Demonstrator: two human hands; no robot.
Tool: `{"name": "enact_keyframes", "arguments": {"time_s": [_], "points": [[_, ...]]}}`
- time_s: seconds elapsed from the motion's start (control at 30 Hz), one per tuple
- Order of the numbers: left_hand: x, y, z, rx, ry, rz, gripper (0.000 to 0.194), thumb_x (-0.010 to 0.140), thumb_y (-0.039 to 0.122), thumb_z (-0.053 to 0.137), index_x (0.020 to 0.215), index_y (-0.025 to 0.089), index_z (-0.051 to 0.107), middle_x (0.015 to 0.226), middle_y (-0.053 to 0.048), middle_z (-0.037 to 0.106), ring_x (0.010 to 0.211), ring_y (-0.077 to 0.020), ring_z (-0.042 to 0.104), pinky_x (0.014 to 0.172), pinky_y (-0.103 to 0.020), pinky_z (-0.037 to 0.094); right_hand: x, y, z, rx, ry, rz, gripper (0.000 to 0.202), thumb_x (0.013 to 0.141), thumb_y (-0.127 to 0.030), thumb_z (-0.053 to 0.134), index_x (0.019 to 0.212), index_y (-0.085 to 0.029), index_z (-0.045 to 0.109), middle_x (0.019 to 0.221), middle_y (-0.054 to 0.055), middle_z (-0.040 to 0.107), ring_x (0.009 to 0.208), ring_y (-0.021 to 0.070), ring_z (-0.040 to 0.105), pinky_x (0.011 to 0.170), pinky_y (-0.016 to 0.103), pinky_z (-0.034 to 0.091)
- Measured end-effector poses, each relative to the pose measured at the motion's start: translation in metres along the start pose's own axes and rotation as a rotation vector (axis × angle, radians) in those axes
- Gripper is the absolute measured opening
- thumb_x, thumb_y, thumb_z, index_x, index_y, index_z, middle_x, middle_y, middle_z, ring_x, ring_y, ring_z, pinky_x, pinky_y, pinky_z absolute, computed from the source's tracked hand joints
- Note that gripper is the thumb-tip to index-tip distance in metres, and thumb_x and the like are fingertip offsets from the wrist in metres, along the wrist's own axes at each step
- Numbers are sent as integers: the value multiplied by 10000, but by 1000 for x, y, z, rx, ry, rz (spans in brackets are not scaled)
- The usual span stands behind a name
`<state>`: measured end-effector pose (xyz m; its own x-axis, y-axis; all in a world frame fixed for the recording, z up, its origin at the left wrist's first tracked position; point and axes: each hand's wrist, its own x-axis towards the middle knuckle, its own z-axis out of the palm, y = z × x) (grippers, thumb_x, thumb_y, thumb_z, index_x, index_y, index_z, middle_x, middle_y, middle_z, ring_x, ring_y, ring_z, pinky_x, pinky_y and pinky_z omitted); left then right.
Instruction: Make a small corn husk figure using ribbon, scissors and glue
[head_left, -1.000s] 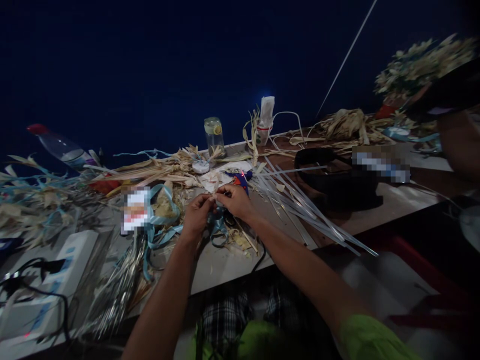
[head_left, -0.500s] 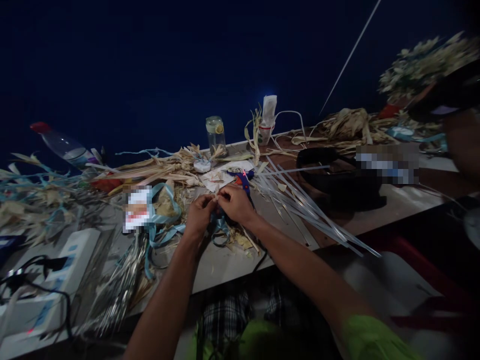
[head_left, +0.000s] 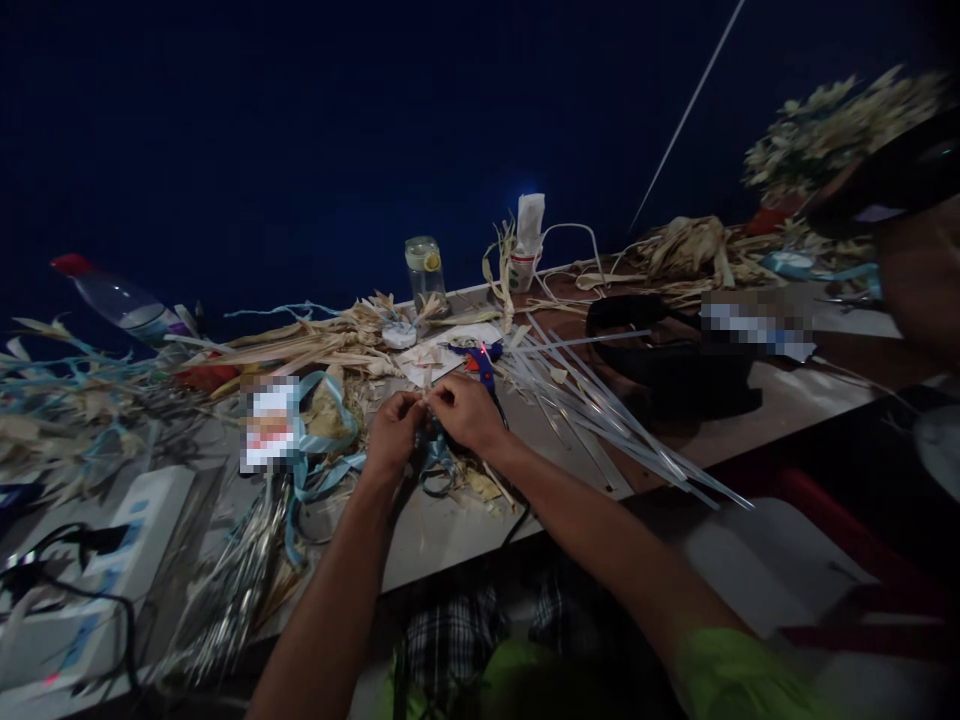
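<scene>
My left hand [head_left: 394, 430] and my right hand [head_left: 466, 412] meet above the table's front part, fingertips pinched together. Between them is a small pale piece of dried corn husk [head_left: 427, 382], mostly covered by the fingers. Just beyond my right hand lies a blue glue gun [head_left: 486, 365] with a small red light. Light blue ribbon [head_left: 341, 468] is looped on the table to the left of my left hand. More ribbon and husk scraps [head_left: 480, 485] lie beneath and beside the hands.
Long translucent sticks [head_left: 622, 415] fan out at right, beside a black strap-like object [head_left: 675, 370]. Dried husks [head_left: 315, 345], a lidded jar [head_left: 426, 275] and a paper cup [head_left: 523, 270] stand or lie behind. At left are a tilted bottle [head_left: 120, 300], wire stems [head_left: 240, 570] and a power strip [head_left: 142, 530]. Another person [head_left: 919, 270] is at right.
The view has shifted slightly, so the table's things appear a little further left. Both hands stay pinched together in nearly the same place.
</scene>
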<state>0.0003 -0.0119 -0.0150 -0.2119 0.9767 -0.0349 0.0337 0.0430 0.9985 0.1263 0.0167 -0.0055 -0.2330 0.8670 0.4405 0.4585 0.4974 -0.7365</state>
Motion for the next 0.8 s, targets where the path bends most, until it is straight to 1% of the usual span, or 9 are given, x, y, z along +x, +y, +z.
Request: {"name": "enact_keyframes", "arguments": {"time_s": [0.1, 0.2, 0.33, 0.43, 0.53, 0.67, 0.8], "points": [[0, 0, 0, -71, 10, -28, 240, 627, 339, 676, 735, 149, 577, 557, 30, 556, 482, -75, 468, 480, -189, 344, 0, 2, 1, 25, -8, -17, 125, 750, -210, 546, 641, -160, 579, 666, 7, 565, 669, 112, 507, 636, 218, 375], [1, 0, -1, -151, 29, -62, 259, 614, 341, 685, 749, 155, 565, 566, 35, 553, 488, -73, 476, 483, -184, 358, 2, 6, 0, 49, 6, -33, 122, 755, -192, 527, 650, -160, 581, 673, 8, 570, 678, 113, 513, 652, 220, 383], [-1, 5, -2, -250, 31, -91, 270, 608, 336, 690, 741, 155, 540, 580, 41, 537, 497, -61, 478, 497, -174, 377, 6, 11, -3, 61, 52, 13, 115, 753, -190, 520, 667, -157, 589, 688, 19, 586, 685, 121, 524, 670, 235, 399], [-3, 9, -2, -318, 34, -121, 269, 593, 314, 698, 726, 155, 526, 615, 37, 548, 511, -56, 492, 524, -177, 402, 9, 16, -4, 75, 96, 18, 117, 754, -207, 516, 675, -159, 587, 694, 24, 583, 692, 128, 524, 686, 250, 411], [-4, 11, -3, -361, 6, -149, 276, 579, 300, 713, 717, 154, 523, 627, 36, 555, 513, -54, 499, 537, -181, 419, 12, 24, -3, 123, 151, 30, 108, 750, -236, 516, 727, -166, 594, 747, 29, 588, 716, 132, 530, 688, 254, 425], [-5, 10, -6, -418, -61, -157, 274, 581, 301, 721, 695, 147, 525, 632, 28, 565, 524, -56, 508, 544, -178, 431, 17, 33, -6, 198, 268, 134, 156, 726, -276, 524, 803, -160, 594, 810, 40, 597, 756, 141, 536, 707, 268, 441], [-4, 8, -9, -489, -74, -179, 278, 563, 278, 734, 697, 144, 531, 635, 25, 572, 520, -57, 512, 539, -181, 440, 25, 38, -20, 267, 397, 266, 239, 716, -309, 505, 882, -153, 578, 809, 25, 592, 723, 134, 529, 685, 270, 445]]}}
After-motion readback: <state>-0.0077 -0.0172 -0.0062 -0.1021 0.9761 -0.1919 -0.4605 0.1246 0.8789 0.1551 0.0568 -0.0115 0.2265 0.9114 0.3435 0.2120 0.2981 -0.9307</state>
